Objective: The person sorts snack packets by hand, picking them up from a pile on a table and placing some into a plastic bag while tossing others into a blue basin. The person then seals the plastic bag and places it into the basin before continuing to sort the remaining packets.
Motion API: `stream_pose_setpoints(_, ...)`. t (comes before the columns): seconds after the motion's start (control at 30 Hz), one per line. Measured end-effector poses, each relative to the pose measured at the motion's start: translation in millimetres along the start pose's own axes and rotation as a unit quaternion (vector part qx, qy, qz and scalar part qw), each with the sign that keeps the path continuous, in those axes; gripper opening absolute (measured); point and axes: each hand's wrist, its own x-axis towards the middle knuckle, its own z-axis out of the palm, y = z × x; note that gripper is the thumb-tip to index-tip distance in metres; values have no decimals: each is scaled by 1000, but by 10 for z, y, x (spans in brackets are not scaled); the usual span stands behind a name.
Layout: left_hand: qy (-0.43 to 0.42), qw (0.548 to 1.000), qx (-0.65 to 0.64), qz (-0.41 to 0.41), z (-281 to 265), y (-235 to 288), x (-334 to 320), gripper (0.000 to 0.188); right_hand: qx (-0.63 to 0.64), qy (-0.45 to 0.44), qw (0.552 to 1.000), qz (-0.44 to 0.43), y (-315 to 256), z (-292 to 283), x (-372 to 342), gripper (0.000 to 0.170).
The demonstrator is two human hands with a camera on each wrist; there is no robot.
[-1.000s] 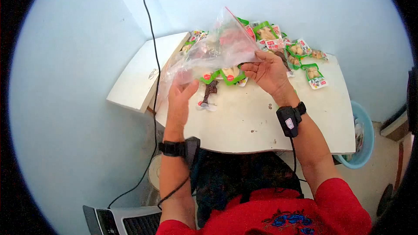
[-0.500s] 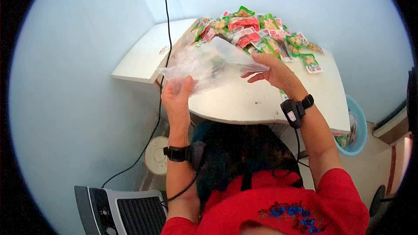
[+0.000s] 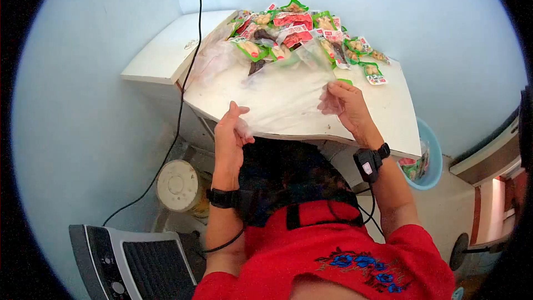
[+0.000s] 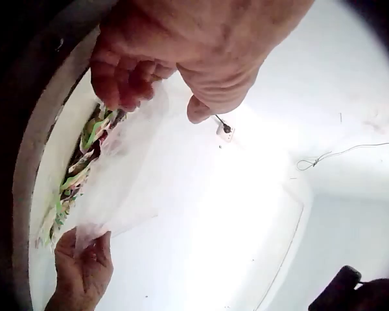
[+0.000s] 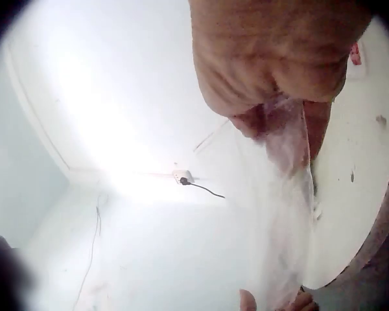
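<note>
A clear plastic bag [image 3: 291,94] is stretched between both hands over the front of the white table [image 3: 383,125]. My left hand [image 3: 228,136] holds its near left edge, the thumb lifted away from the curled fingers. At the right, my right hand [image 3: 350,108] pinches the bag's other side, and the film covers some of the fingers. In the left wrist view the bag [image 4: 126,162] hangs from the left fingers across to the right hand [image 4: 84,272]. Beyond the bag lies a pile of sealed snack packets [image 3: 297,36], green, red and white, some holding dark or pale food.
A white board [image 3: 172,47] adjoins the table's left side, with a black cable [image 3: 186,94] hanging before it. A blue basin [image 3: 433,166] with packets stands below at right. On the floor at left are a round pale-lidded container [image 3: 179,185] and a grey-black appliance [image 3: 133,264].
Both hands have come down and nearer the body with the bag, which was raised and crumpled and is now spread flatter and lower. More of the packet pile shows behind it.
</note>
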Motion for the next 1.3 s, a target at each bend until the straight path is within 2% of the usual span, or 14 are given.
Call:
stream_pose_setpoints(0.07,-2,1000,12,-22,2,-77,-32,56,45,21,999,-21,45,-72,-15,19)
stream_pose_setpoints(0.2,-32,998,51,-16,65,-124,-139,55,104,54,993,-20,143,-153,-51,19)
stream_pose_setpoints(0.4,17,998,52,17,218,-226,-102,56,188,48,981,9,224,-112,-165,20)
stream_pose_setpoints(0.5,-34,999,21,-22,193,-283,-22,59,200,35,979,15,262,-140,-167,19)
stream_pose_setpoints(0.63,10,1000,3,-14,265,-355,-14,44,203,13,979,8,279,-144,-168,18)
stream_pose_setpoints(0.8,8,1000,-23,-16,251,-317,-34,28,174,24,984,11,286,-140,-182,19)
stream_pose_setpoints(1.0,27,1000,-3,7,189,-389,38,23,184,25,982,27,371,-215,-142,19)
stream_pose_setpoints(1.1,59,997,29,41,182,-381,-56,17,181,89,979,-20,427,-239,-121,19)
stream_pose_setpoints(1.3,56,997,30,35,86,-500,-200,14,144,125,982,-4,383,-102,-123,19)
